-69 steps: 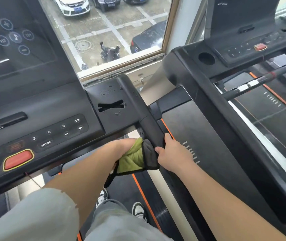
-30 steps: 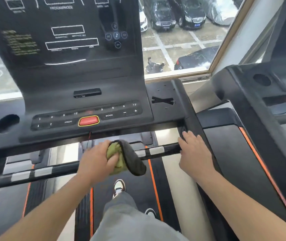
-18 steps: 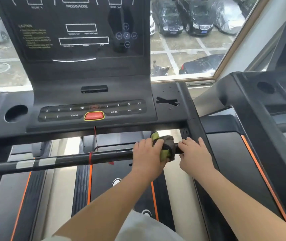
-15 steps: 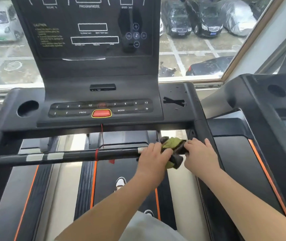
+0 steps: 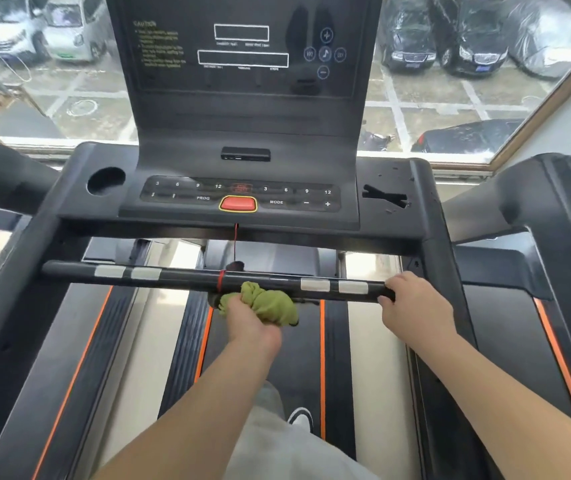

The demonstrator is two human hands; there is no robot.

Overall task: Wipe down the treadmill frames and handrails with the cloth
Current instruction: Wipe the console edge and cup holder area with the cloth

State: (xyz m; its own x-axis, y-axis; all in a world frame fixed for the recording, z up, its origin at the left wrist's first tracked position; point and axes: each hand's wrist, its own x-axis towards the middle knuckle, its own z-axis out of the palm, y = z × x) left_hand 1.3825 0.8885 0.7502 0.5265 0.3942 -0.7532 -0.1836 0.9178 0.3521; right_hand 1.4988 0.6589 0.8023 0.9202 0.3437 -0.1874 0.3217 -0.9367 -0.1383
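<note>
A black crossbar handrail (image 5: pixel 180 276) with silver sensor patches runs across the treadmill below the console. My left hand (image 5: pixel 247 320) grips a bunched green cloth (image 5: pixel 266 303) and presses it against the underside of the bar near its middle, just right of a red cord wrap. My right hand (image 5: pixel 412 303) is wrapped around the bar's right end, where it meets the right side frame (image 5: pixel 440 251). The left side frame (image 5: pixel 31 244) slopes down at the left.
The console (image 5: pixel 242 199) with a red stop button, a cup hole and a tall display stands above the bar. A red safety cord hangs from it. The belt, my leg and a shoe (image 5: pixel 299 415) lie below. A second treadmill (image 5: pixel 554 209) stands at the right; a window is behind.
My left hand has slid the cloth leftward along the crossbar, from its right end to near the middle. My right hand has stayed at the bar's right end.
</note>
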